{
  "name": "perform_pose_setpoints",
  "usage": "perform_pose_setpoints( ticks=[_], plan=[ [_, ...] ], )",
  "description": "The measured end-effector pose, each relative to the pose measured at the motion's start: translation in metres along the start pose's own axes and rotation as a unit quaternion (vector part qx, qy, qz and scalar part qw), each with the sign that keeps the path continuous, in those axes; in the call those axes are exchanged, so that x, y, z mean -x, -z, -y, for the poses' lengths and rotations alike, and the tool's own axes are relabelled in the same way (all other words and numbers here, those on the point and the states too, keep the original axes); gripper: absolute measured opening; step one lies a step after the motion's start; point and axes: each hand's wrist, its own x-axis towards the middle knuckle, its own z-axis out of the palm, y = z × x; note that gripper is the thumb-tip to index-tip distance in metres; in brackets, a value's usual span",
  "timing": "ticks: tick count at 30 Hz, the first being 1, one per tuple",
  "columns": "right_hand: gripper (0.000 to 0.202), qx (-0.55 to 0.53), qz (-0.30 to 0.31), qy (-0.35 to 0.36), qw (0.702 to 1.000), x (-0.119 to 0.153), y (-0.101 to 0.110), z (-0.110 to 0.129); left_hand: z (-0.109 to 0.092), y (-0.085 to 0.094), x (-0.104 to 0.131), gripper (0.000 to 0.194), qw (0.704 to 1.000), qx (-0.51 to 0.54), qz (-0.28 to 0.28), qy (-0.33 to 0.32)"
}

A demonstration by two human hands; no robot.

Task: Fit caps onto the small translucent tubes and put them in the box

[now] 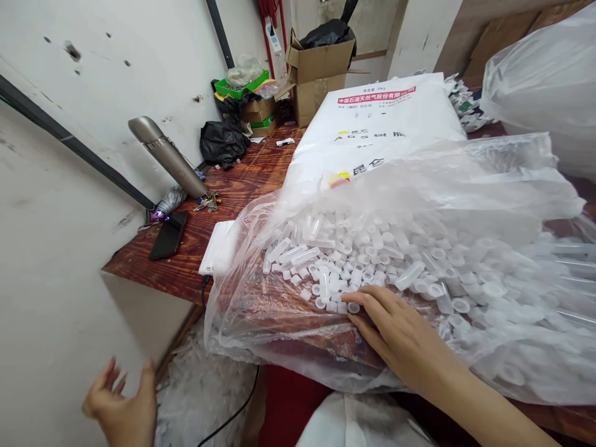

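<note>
Small white plastic caps [321, 302] and translucent tubes [305, 256] lie loose in a heap on a clear plastic bag [288, 323]. At the near edge of this heap is my right hand [395, 329]. Its thumb and index finger close around one small white cap [354, 307], which still rests among the others. My left hand [121, 403] is low at the left, off the table, slightly blurred. Its thumb and fingers are apart and nothing shows between them. Under it and to its right, a bag of translucent plastic pieces [200, 385] sits below the table edge.
A large white printed sack [372, 124] lies behind the heap. On the wooden table [261, 174] at left are a steel flask [170, 158], keys [208, 202], a phone [169, 236] and a white device [218, 247] with a cable. Cardboard boxes [321, 65] stand at the back.
</note>
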Motion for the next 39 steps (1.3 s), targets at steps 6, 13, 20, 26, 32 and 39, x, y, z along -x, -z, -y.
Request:
perform_pose_setpoints(
  ticks=[6, 13, 20, 26, 32, 39],
  plan=[
    [0.028, -0.009, -0.009, -0.008, 1.000, 0.001, -0.005, -0.003, -0.129, -0.048, -0.005, 0.023, 0.866, 0.104, 0.281, -0.399],
    [0.027, -0.108, -0.016, -0.121, 0.987, 0.025, 0.014, -0.008, -0.201, -0.125, -0.020, 0.031, 0.709, -0.021, 0.335, -0.620],
    [0.033, -0.119, -0.022, -0.144, 0.982, 0.031, 0.017, -0.011, -0.209, -0.122, -0.005, 0.016, 0.743, 0.084, 0.325, -0.579],
    [0.043, -0.124, -0.018, -0.031, 0.992, 0.026, 0.024, -0.002, -0.203, -0.106, 0.028, 0.022, 0.770, 0.144, 0.395, -0.480],
    [0.036, -0.030, -0.035, 0.047, 0.998, 0.024, 0.033, 0.004, -0.194, -0.104, 0.038, 0.022, 0.796, 0.198, 0.387, -0.422],
    [0.038, -0.056, 0.006, 0.021, 0.998, 0.028, 0.032, 0.006, -0.199, -0.098, 0.039, 0.020, 0.786, 0.188, 0.385, -0.446]
  ],
)
